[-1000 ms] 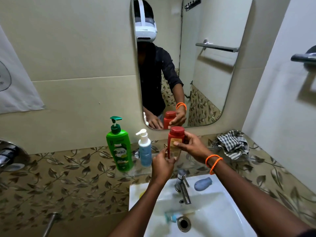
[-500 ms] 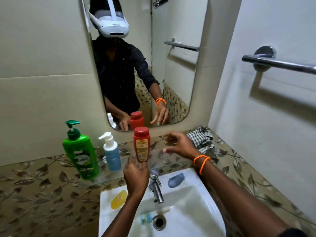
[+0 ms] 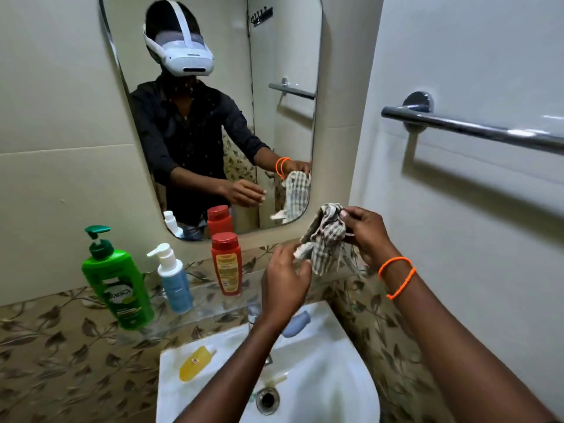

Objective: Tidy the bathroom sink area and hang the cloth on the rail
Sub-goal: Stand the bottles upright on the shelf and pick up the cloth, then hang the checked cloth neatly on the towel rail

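Cloth (image 3: 324,236) hangs bunched, long axis vertical — right hand (image 3: 367,233) pinches its top, left hand (image 3: 285,277) grasps the lower edge; rail (image 3: 476,129) at two o'clock, nearer the right.

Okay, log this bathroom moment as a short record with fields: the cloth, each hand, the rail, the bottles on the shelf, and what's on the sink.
cloth: checked cloth, bunched, lifted in the air
right hand: right hand grips the cloth's top
left hand: left hand pinches its lower corner
rail: chrome rail on the right wall, bare
shelf: green pump bottle, blue pump bottle, red bottle, all upright
sink: yellow soap on the sink rim
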Demonstrator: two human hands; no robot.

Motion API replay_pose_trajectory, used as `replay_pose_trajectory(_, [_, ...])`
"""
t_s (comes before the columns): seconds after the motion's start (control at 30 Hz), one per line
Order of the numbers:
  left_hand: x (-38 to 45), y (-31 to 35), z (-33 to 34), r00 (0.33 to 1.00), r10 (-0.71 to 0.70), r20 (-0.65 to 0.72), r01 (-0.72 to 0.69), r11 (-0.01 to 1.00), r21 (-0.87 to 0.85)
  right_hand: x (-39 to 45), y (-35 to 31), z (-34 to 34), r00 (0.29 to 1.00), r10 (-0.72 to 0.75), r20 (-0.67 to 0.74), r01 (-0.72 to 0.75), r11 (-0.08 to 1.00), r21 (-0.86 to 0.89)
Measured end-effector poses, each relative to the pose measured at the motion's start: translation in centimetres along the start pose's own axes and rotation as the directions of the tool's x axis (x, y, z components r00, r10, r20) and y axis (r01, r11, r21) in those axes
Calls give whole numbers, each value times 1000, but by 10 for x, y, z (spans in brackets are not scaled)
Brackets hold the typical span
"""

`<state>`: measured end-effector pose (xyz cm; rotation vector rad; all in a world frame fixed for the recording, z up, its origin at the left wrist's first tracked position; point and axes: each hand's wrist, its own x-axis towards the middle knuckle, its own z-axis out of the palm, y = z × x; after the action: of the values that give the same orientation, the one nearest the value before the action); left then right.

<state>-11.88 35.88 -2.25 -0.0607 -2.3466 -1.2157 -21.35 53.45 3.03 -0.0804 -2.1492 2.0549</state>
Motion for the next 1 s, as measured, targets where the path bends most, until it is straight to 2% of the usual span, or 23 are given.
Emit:
replay_pose_trajectory(0.1, [27,27,-1,983,-80,165,78,997,18,-19,-35,-17,985,104,138,-139,952,272])
replay_pose_trajectory(0.2, [28,38,-4,950,-100,298,140,983,-118,-40,-61,-30,964,163,211,-245,854,460])
replay_pose_trajectory(0.33, [10,39,-12,917,14,398,98,961,-259,-66,-82,-42,936,288,201,-351,746,565])
replay_pose_trajectory(0.4, [7,41,-17,896,11,443,195,888,-417,-76,-88,-47,943,317,104,-318,759,568])
replay_pose_trajectory(0.43, [7,44,-20,883,-17,468,280,820,-499,-81,-86,-50,955,295,12,-260,819,511])
replay_pose_trajectory(0.47, [10,48,-23,868,-45,495,363,737,-570,-84,-83,-55,963,241,-119,-188,920,343])
replay_pose_trajectory(0.5, [13,52,-26,846,-66,529,443,640,-628,-89,-79,-62,957,133,-258,-128,991,37])
replay_pose_trajectory(0.53, [17,57,-30,820,-78,566,512,540,-668,-96,-74,-68,939,-7,-344,-105,946,-307])
replay_pose_trajectory(0.57, [20,61,-35,793,-77,604,564,466,-682,-106,-71,-72,910,-144,-388,-96,839,-536])
replay_pose_trajectory(0.6, [24,66,-38,768,-75,636,603,421,-678,-116,-69,-71,886,-250,-389,-44,792,-609])
replay_pose_trajectory(0.63, [26,69,-42,744,-76,664,630,410,-660,-127,-69,-66,881,-312,-354,51,809,-586])
replay_pose_trajectory(0.67, [27,74,-44,725,-70,685,642,430,-635,-140,-71,-58,908,-318,-272,148,852,-502])
replay_pose_trajectory(0.7, [26,79,-45,713,-54,699,634,474,-611,-151,-73,-49,954,-271,-130,198,892,-406])
replay_pose_trajectory(0.73, [24,85,-45,707,-26,706,611,526,-592,-161,-73,-40,977,-212,8,201,912,-359])
replay_pose_trajectory(0.77, [22,91,-45,708,-2,706,581,571,-581,-171,-71,-32,981,-174,90,196,901,-386])
replay_pose_trajectory(0.8, [20,96,-45,718,13,696,544,613,-573,-179,-69,-25,980,-174,99,200,883,-425])
replay_pose_trajectory(0.83, [19,101,-46,735,25,678,498,658,-564,-184,-68,-20,980,-194,41,193,884,-427])
replay_pose_trajectory(0.87, [20,103,-47,754,50,655,443,697,-563,-186,-68,-16,976,-212,-52,180,916,-358])
replay_pose_trajectory(0.93, [17,107,-51,764,153,626,337,734,-590,-190,-73,-17,968,-177,-180,153,978,-139])
replay_pose_trajectory(1.0, [14,112,-57,751,263,606,232,754,-615,-193,-83,-25,979,-98,-177,116,989,97])
